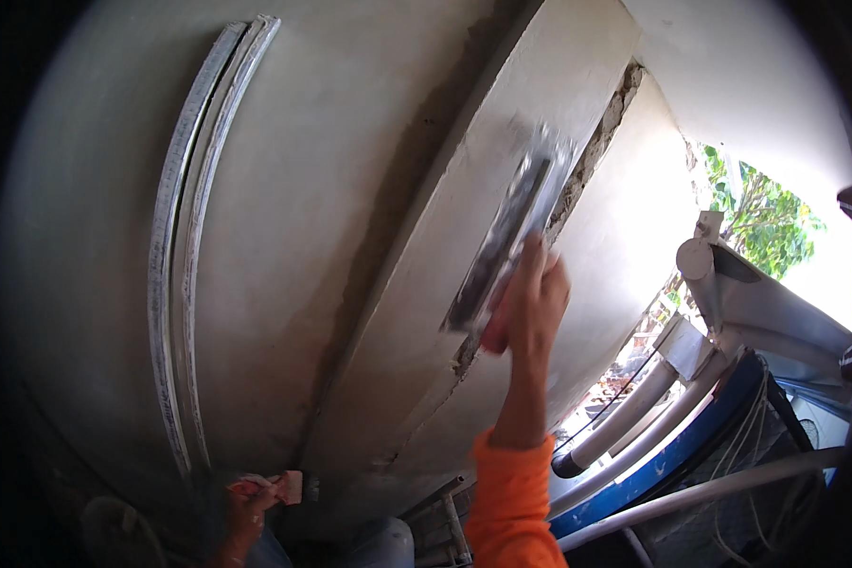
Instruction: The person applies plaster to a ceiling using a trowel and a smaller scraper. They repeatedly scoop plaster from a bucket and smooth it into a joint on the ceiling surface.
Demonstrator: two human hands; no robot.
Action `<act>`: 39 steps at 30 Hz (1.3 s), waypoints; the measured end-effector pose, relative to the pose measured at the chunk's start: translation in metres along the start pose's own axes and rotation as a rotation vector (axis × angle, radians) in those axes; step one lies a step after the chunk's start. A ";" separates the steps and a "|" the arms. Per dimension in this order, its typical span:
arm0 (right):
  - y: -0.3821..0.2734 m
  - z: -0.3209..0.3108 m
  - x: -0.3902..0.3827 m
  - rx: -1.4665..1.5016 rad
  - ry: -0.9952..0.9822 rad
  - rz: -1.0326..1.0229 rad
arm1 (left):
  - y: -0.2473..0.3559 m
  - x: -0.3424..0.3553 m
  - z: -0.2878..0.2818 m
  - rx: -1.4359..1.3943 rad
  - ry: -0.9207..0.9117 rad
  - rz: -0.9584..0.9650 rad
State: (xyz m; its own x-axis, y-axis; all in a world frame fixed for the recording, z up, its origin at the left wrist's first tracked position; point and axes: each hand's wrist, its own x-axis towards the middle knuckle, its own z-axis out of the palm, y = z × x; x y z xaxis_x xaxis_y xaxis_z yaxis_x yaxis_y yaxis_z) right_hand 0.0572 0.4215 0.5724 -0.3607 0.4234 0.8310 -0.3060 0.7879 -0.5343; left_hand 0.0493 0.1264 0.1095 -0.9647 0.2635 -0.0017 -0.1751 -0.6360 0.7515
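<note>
My right hand, below an orange sleeve, is closed round the reddish handle of a plastering trowel. The long metal blade lies against or very close to the smooth grey plastered strip that stands out from the wall; motion blurs it slightly. Just right of the blade runs a rough, broken gap along the strip's edge. Low on the left, my left hand is closed on a small tool with a pale, flat, squarish end; shadow hides whether it is a brush or a scraper.
Two long, plaster-smeared straightedges lean on the wall at left. At right are thick grey pipes, a blue curved rim and loose cords. Green leaves show through an opening. A dark metal frame stands below.
</note>
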 end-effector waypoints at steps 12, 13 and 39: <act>0.075 0.023 -0.198 -0.138 -0.105 0.445 | -0.013 0.003 -0.016 -0.013 -0.053 -0.007; 0.076 0.018 -0.211 -0.154 -0.113 0.416 | -0.011 0.004 -0.016 -0.008 -0.038 -0.013; 0.000 0.042 -0.097 -0.131 -0.017 0.090 | 0.007 0.005 -0.022 -0.058 0.020 -0.034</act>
State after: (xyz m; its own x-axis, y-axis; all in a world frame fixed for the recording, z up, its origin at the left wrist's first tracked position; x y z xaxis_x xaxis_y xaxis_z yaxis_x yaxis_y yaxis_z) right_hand 0.0548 0.3616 0.4857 -0.3968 0.4878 0.7776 -0.1548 0.7994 -0.5805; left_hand 0.0392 0.1069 0.0999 -0.9616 0.2714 -0.0401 -0.2182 -0.6681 0.7114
